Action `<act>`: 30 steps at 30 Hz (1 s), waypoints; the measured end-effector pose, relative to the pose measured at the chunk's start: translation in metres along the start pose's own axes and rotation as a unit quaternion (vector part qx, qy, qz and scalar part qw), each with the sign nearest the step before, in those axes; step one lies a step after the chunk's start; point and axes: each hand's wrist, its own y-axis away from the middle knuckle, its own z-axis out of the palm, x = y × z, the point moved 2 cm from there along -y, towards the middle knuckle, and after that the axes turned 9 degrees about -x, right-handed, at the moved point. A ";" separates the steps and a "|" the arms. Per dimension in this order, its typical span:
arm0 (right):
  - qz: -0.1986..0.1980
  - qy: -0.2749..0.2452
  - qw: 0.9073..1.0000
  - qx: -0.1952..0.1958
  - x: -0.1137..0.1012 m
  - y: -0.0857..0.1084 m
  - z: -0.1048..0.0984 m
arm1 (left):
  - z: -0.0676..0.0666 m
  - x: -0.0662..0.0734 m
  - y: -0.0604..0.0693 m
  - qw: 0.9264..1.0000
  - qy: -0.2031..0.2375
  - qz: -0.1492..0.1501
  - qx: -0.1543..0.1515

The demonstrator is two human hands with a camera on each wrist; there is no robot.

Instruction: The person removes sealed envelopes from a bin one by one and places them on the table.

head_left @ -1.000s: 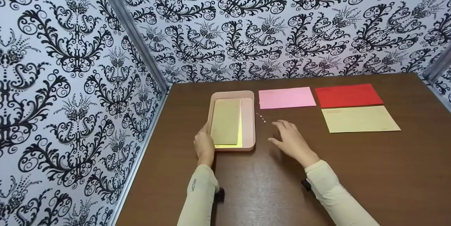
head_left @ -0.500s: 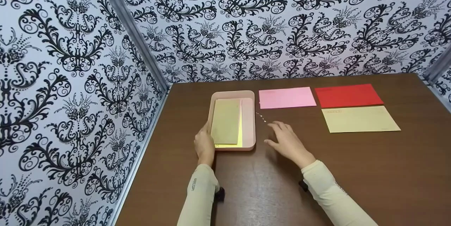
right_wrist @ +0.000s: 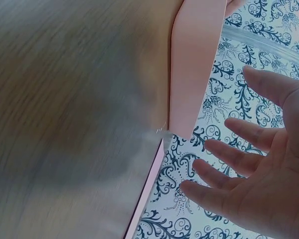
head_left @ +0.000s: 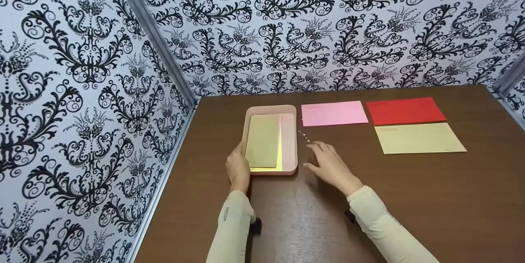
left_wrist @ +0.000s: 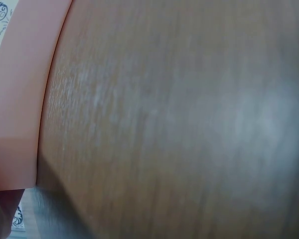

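On your far left stands a patterned wall, white with black scrollwork. Your left hand grips the pale pink tray by its left side, close to the near corner. Lying in that tray, toward its left wall, you have a tan envelope on top, with a yellow envelope showing below it along the right and near edges. Just right of the tray, a short row of white specks shows on the brown table. Your right hand hovers over the table next, fingers spread and relaxed, holding nothing, near the tray but apart from it. Beyond that hand lies a pink envelope, flat on the table; farther right is a red envelope, with a cream envelope right along its near edge, whether touching you cannot tell.
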 end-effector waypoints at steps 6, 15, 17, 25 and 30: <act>-0.003 0.004 1.000 -0.001 -0.001 -0.001 0.004 | 0.001 -0.001 -0.001 1.000 -0.003 -0.002 0.002; -0.005 0.007 1.000 0.003 -0.006 -0.002 0.008 | 0.000 0.001 -0.001 1.000 0.005 -0.023 -0.018; -0.007 0.009 1.000 0.005 -0.007 -0.003 0.008 | -0.001 0.001 -0.001 0.999 0.007 -0.025 -0.019; -0.017 0.006 1.000 0.003 -0.012 -0.004 0.012 | -0.001 0.001 -0.001 1.000 0.010 -0.018 -0.015; -0.024 0.014 1.000 0.001 -0.018 -0.005 0.015 | -0.001 0.001 0.000 1.000 0.012 -0.021 -0.017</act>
